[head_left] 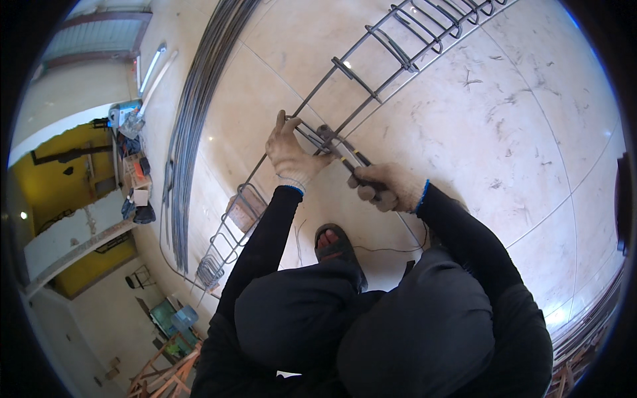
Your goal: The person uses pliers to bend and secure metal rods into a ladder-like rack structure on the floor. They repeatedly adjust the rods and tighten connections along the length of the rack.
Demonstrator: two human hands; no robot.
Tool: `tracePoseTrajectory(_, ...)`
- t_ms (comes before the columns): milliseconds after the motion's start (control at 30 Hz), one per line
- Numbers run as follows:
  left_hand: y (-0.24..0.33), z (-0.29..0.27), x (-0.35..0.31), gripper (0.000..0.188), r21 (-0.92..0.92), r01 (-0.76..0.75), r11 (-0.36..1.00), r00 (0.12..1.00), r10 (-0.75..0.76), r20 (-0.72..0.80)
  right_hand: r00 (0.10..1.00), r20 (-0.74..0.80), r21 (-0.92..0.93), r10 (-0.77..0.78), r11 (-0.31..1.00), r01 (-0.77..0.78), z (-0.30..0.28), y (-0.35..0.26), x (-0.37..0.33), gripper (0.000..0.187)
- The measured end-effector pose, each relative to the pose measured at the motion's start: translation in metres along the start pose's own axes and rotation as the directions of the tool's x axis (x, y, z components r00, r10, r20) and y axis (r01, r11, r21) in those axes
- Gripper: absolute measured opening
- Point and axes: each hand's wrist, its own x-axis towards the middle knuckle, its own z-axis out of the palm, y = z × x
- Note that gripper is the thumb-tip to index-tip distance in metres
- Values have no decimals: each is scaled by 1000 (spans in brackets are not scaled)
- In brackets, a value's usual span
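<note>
The left hand [292,154], in a knitted glove, spreads thumb and fingers across the steel frame [314,89], gripping its thin bars. The right hand [385,187] wraps tightly around the pincers [343,148]; their bite is unclear. Smooth floor tiles [464,139] lie beneath. The frame's far-right end is cut off.

Floor [478,166] is bright, fairly even, lit tube [152,68] beyond its left edge, pinpoint glare toward its far edge, broader glare lower right, trousers [424,318] near black, left hand [290,149] and right hand [391,186] reasonably sharp, fisheye bending tile joints [541,222].
</note>
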Motion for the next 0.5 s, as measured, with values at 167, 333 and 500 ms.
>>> tracePoseTrajectory(167, -3, 8, -2, 97, 32, -55, 998, 995, 57, -86, 966, -229, -50, -123, 992, 114, 23, -9, 7, 32)
tracePoseTrajectory(333, -8, 5, -1, 93, 24, -27, 999, 1000, 27, -13, 991, -127, -171, -31, 985, 8, 16, -5, 11, 33)
tracePoseTrajectory(500, -5, -1, -2, 93, 56, -22, 998, 999, 20, 36, 987, -67, -291, -144, 949, 119, 20, 5, 16, 34)
